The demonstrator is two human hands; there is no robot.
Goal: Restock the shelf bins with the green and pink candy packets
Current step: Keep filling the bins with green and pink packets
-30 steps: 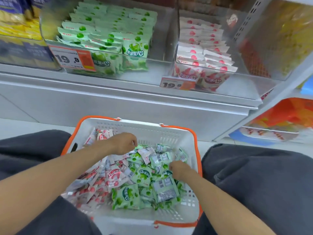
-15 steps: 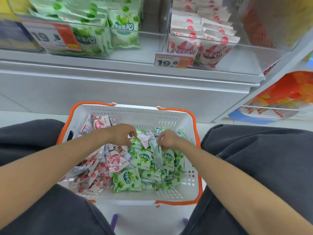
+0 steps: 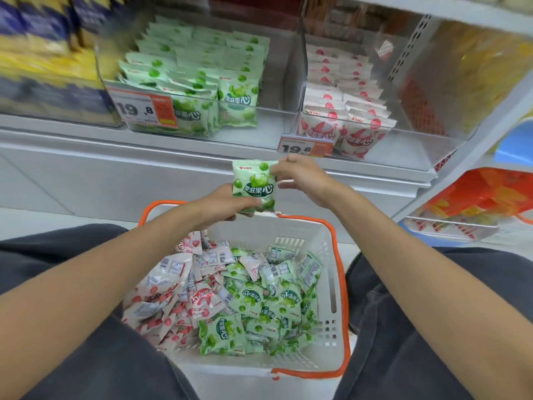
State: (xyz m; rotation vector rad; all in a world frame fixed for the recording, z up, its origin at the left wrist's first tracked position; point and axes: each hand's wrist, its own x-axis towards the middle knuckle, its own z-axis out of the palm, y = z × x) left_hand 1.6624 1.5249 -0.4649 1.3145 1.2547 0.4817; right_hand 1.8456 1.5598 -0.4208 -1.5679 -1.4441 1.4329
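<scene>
Green candy packet, held upright above the basket, left hand gripping its bottom, right hand pinching its top corner; the green bin lies ahead, up and left.

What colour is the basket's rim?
Orange rim on a white basket; clearest in the head view.

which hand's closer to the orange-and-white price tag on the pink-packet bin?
Right. The right hand sits just below the orange-and-white price tag, holding the green candy packet by its top corner; the left hand grips its bottom edge, lower left.
</scene>
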